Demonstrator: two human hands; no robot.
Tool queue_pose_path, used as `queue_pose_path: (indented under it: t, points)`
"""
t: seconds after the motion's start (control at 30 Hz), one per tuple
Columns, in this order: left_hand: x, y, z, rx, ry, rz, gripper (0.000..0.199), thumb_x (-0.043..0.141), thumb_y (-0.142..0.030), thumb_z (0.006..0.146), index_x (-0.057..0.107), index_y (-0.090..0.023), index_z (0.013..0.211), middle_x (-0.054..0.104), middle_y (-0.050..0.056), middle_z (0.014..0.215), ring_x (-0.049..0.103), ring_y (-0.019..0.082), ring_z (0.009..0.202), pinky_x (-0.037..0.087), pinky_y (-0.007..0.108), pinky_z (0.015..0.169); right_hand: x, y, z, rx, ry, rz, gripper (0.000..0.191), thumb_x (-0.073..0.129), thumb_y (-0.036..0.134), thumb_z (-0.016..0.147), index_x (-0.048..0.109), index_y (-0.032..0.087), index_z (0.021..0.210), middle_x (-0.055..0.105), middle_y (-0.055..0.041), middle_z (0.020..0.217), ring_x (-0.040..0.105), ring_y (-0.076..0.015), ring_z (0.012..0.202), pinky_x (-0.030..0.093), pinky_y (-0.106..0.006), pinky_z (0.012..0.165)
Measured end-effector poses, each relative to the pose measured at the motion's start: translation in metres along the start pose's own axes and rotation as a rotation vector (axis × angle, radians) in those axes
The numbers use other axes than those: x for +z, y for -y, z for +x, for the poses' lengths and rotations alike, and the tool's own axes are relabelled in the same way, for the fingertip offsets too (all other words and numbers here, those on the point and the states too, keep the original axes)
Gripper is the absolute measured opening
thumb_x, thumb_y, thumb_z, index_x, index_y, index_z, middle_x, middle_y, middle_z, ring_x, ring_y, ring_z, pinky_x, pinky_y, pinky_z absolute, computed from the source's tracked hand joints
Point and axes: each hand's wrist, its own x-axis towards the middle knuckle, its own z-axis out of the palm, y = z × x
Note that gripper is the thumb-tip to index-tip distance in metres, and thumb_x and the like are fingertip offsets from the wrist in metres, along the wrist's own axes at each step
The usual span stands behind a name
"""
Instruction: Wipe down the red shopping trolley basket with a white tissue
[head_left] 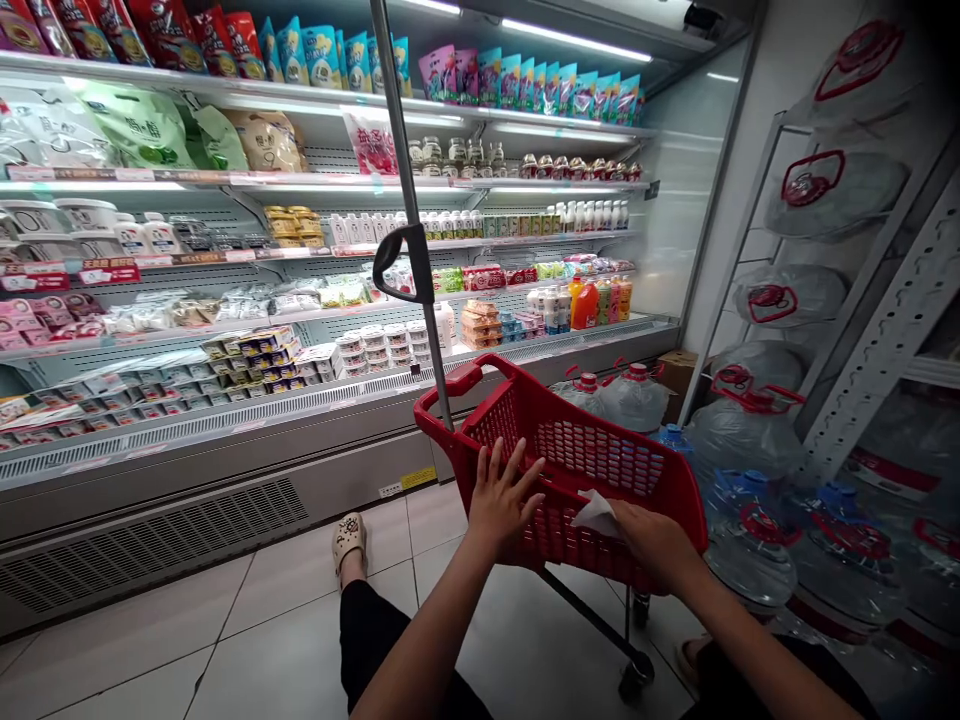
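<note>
A red plastic shopping cart with perforated sides stands on the floor in front of me. Against its near side lies my left hand, its fingers spread and holding nothing. My right hand is closed on a white tissue by the cart's near rim, farther right. The tissue's upper end sticks out past the fingers. A grey pole with a black grip rises from the cart's left end. The cart's inside shows only in part.
A lit refrigerated display with shelves of packaged goods runs along the back. Large water bottles crowd the floor at right, beside a metal rack with more bottles. My left foot in a beige clog rests on the tiles. A black caster supports the cart.
</note>
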Motion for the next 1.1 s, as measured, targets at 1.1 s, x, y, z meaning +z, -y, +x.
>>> queue_pose_path:
  t: [1.1]
  points:
    - [-0.039, -0.013, 0.002, -0.002, 0.003, -0.021, 0.070, 0.044, -0.058, 0.103, 0.027, -0.029, 0.165, 0.030, 0.002, 0.170, 0.030, 0.028, 0.155, 0.013, 0.050, 0.130, 0.006, -0.044, -0.021, 0.139, -0.043, -0.047, 0.042, 0.037, 0.040, 0.106, 0.071, 0.017, 0.114, 0.076, -0.0147, 0.110, 0.071, -0.0281, 0.100, 0.053, -0.041, 0.089]
